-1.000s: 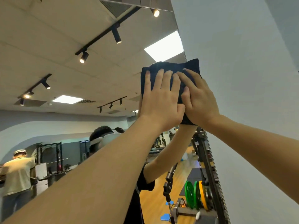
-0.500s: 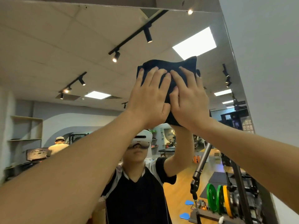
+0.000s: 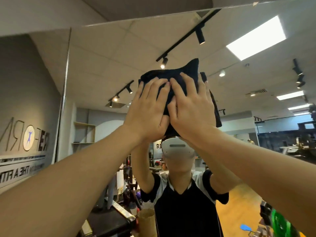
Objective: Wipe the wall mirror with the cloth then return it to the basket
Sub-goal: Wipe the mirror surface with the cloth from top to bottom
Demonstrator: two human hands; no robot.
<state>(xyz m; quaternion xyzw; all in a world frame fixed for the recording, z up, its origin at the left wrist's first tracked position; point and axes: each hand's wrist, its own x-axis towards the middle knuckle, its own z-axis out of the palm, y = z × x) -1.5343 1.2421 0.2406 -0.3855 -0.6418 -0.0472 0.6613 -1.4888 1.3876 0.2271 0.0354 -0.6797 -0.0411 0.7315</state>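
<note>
Cloth point(image 3: 172, 77): dark, bunched, pressed flat against the wall mirror point(image 3: 95, 69), high on the glass, well above the reflected headset point(image 3: 177, 149).
Left hand point(image 3: 147, 110): fingers straight and spread, palm pressing the cloth's left half.
Right hand point(image 3: 191, 108): fingers straight, palm pressing the cloth's right half, its thumb edge touching the left hand; one cloth corner sticks up above its fingers.
Wall mirror: reflects the person in a black-and-white shirt point(image 3: 186, 207) directly below the cloth, both arms raised; ceiling track lights point(image 3: 200, 34) above the cloth; reversed wall lettering point(image 3: 25, 139) far left of the cloth.
</note>
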